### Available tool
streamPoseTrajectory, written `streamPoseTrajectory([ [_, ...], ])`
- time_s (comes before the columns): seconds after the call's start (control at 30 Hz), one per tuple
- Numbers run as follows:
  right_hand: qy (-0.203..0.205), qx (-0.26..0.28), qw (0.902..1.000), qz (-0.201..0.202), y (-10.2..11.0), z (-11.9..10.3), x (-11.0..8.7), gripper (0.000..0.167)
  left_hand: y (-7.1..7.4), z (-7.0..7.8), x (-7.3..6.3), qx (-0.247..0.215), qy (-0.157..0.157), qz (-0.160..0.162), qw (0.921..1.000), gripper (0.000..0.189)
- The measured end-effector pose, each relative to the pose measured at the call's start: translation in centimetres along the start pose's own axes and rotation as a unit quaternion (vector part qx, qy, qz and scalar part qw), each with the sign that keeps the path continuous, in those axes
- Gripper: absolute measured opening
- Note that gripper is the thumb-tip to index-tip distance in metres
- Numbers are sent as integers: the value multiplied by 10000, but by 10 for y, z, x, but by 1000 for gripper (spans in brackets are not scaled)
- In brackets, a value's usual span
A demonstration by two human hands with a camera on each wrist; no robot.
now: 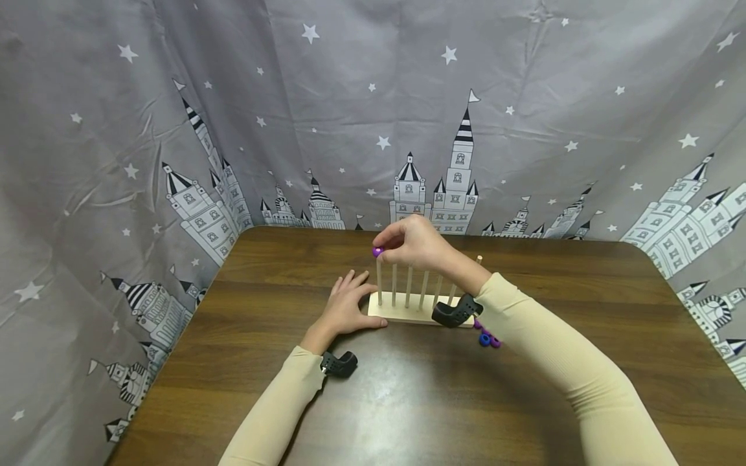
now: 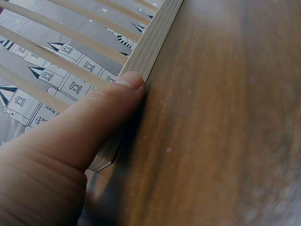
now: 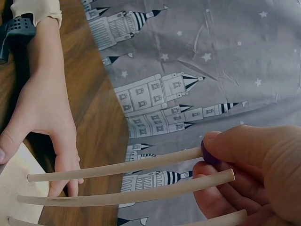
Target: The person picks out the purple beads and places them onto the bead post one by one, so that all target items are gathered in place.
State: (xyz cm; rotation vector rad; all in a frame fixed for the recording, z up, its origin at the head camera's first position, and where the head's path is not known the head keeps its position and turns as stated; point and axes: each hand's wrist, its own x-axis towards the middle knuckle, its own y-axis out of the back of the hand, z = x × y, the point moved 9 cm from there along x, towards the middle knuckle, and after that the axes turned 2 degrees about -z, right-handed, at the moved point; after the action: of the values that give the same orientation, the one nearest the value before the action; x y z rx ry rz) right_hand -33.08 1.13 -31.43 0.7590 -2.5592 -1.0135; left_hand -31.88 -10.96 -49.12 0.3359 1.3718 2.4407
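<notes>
A pale wooden peg stand (image 1: pixel 402 314) has several upright pegs on a flat base. My left hand (image 1: pixel 345 305) holds the base's left end, thumb at the front edge and index finger at the back, the other fingers spread. In the left wrist view, the thumb (image 2: pixel 106 106) presses the base's edge. My right hand (image 1: pixel 416 244) pinches a purple bead (image 1: pixel 377 252) at the top of the leftmost peg (image 1: pixel 379 283). In the right wrist view, the bead (image 3: pixel 209 153) is at that peg's tip, partly hidden by the fingers; how far it is threaded I cannot tell.
Near the base's right end lie a blue bead (image 1: pixel 485 340) and several purple beads (image 1: pixel 495 342), some partly covered by the right forearm. Everything stands on a brown wooden table (image 1: pixel 233 382). A grey curtain (image 1: pixel 350 116) printed with castles hangs behind it.
</notes>
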Motion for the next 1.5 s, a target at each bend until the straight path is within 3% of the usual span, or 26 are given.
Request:
streamPoseTrajectory([
  [1.5, 132, -30, 9999, -103, -2, -1, 0, 23, -2, -2, 1, 33, -15, 22, 10000, 77],
])
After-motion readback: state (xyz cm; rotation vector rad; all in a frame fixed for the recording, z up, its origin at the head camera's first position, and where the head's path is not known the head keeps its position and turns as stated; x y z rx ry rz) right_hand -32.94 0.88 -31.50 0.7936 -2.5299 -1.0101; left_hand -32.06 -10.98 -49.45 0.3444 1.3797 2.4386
